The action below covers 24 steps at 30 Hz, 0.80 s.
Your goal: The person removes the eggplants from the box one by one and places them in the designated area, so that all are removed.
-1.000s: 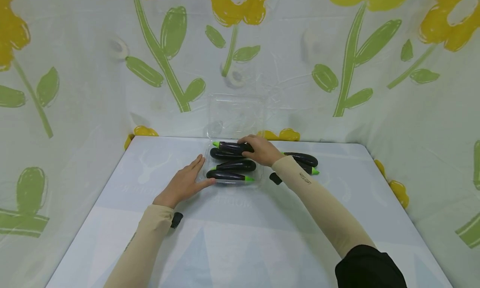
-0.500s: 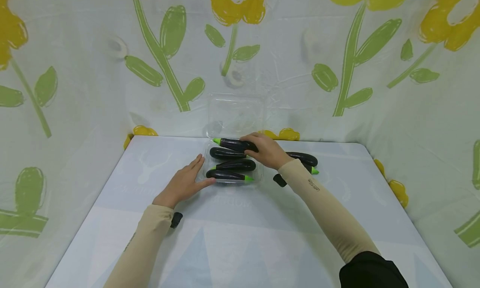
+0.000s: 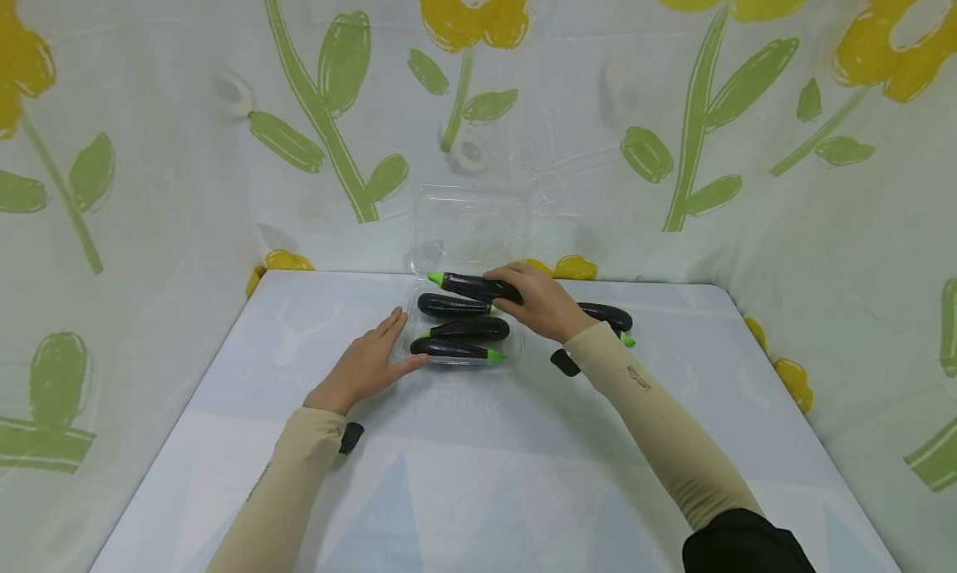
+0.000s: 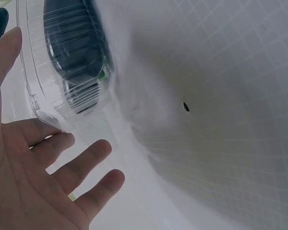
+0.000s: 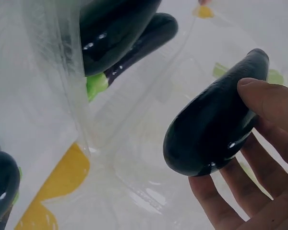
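Now, the right hand [image 3: 532, 303] is drawing a glossy, dark purple, club-shaped eggplant with a bright green tip [image 3: 478, 287] slightly upward and toward three o'clock, and a gap is opening between it and its nearest neighbour. Its grip is closing around the fat end, thumb on one side and fingers on the other, while the green tip is pointing toward ten o'clock. The held eggplant is lying across the twelve o'clock edge of a clear plastic hinged tray [image 3: 517, 345]; whether its underside is touching that rim, the views are not showing.

Three more dark purple eggplants [image 3: 469, 330] are resting inside the tray, and its clear, ribbed lid [image 3: 471, 228] is standing raised at twelve o'clock. Meanwhile the left hand [image 3: 368, 369] is staying put at the tray's nine o'clock side, its grip open, fingers straight, thumb reaching toward the near corner; it seems to be steadying the tray.

At three o'clock, well apart from the tray, further dark eggplants [image 3: 609, 315] are lying on the pale printed counter [image 3: 463, 482], partly hidden behind the beige right sleeve [image 3: 658, 423]. For the work in hand, the widening gap is suggesting that this eggplant is now separating from the row.
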Each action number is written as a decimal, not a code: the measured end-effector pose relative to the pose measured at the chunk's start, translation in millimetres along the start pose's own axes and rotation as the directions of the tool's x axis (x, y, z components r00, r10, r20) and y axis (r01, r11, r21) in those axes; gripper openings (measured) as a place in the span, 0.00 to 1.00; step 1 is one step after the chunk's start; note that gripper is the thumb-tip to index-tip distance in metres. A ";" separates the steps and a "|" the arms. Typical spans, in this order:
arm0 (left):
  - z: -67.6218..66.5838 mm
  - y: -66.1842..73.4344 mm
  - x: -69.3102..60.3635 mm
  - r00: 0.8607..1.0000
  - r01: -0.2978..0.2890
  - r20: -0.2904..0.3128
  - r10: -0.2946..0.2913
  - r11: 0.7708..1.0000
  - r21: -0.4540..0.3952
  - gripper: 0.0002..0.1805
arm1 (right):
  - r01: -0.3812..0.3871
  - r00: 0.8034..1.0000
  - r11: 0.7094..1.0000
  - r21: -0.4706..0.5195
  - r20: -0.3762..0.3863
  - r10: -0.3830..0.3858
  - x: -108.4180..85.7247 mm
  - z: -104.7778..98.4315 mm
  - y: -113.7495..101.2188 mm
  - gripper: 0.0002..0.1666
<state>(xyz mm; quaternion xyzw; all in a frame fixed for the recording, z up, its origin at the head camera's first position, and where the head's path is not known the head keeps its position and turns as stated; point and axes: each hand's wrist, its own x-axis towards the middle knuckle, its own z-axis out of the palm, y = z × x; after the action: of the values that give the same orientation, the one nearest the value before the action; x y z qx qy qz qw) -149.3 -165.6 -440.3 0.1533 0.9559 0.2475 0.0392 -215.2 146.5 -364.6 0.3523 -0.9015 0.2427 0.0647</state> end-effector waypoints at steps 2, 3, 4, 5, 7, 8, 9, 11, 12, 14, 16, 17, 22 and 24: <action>-0.1 0.0 0.0 1.000 0.002 0.000 -0.002 1.000 0.001 0.56 | 0.019 1.000 1.000 0.001 -0.016 -0.019 -1.1 -2.1 -1.3 0.27; -0.2 -0.1 0.0 1.000 0.003 0.000 -0.003 1.000 0.001 0.56 | 0.025 0.999 1.000 -0.001 -0.024 -0.025 -1.8 -3.2 -2.0 0.27; -0.2 -0.1 -0.1 1.000 0.003 0.000 -0.003 1.000 0.002 0.56 | 0.031 0.999 1.000 0.000 -0.031 -0.031 -2.4 -4.3 -2.6 0.27; -0.1 -0.3 -0.1 1.000 0.002 -0.001 -0.002 1.000 0.001 0.56 | 0.036 0.999 0.999 -0.001 -0.039 -0.036 -3.2 -5.3 -3.1 0.27; 0.3 -0.6 0.0 1.000 0.000 -0.002 0.000 1.000 0.003 0.56 | 0.049 0.997 0.999 0.003 -0.056 -0.049 -4.7 -7.4 -4.3 0.27; 0.4 -0.8 0.0 1.000 0.000 -0.002 0.000 1.000 0.005 0.56 | 0.056 0.996 0.998 0.007 -0.063 -0.055 -5.5 -8.2 -4.9 0.27; 0.6 -0.9 0.0 1.000 0.000 -0.002 0.000 1.000 0.006 0.56 | 0.064 0.996 0.998 0.010 -0.070 -0.063 -6.3 -9.0 -5.3 0.27; 0.7 -1.0 0.0 1.000 -0.001 -0.003 0.001 1.000 0.006 0.56 | 0.079 0.993 0.997 0.013 -0.083 -0.078 -8.3 -10.3 -5.5 0.28; 0.8 -1.1 0.0 1.000 -0.001 -0.003 0.001 1.000 0.006 0.56 | 0.086 0.992 0.996 0.017 -0.089 -0.084 -9.3 -10.8 -5.5 0.28; 1.0 -1.3 0.1 1.000 -0.001 -0.004 0.001 1.000 0.004 0.56 | 0.094 0.991 0.995 0.018 -0.094 -0.092 -11.7 -11.6 -4.8 0.28; 1.2 -1.4 0.1 1.000 -0.002 -0.005 0.002 1.000 0.002 0.56 | 0.090 0.992 0.996 0.021 -0.092 -0.088 -14.6 -12.2 -3.4 0.28; 1.2 -1.4 0.1 1.000 -0.002 -0.005 0.002 1.000 0.001 0.56 | 0.085 0.992 0.996 0.022 -0.091 -0.083 -16.2 -12.6 -2.9 0.28; 1.8 -1.2 0.2 1.000 0.000 -0.006 0.000 1.000 -0.002 0.56 | 0.060 0.994 0.998 0.027 -0.094 -0.057 -24.2 -14.6 -0.7 0.28; 2.1 -1.3 0.0 1.000 0.000 -0.008 0.000 1.000 -0.003 0.56 | 0.060 0.993 0.998 0.032 -0.105 -0.056 -27.5 -15.6 -0.3 0.28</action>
<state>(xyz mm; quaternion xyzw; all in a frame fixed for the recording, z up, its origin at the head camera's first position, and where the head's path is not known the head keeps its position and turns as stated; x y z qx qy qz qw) -149.4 -165.7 -442.8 0.1524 0.9557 0.2493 0.0358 -195.4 170.4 -358.8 0.3663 -0.8820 0.2744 0.1124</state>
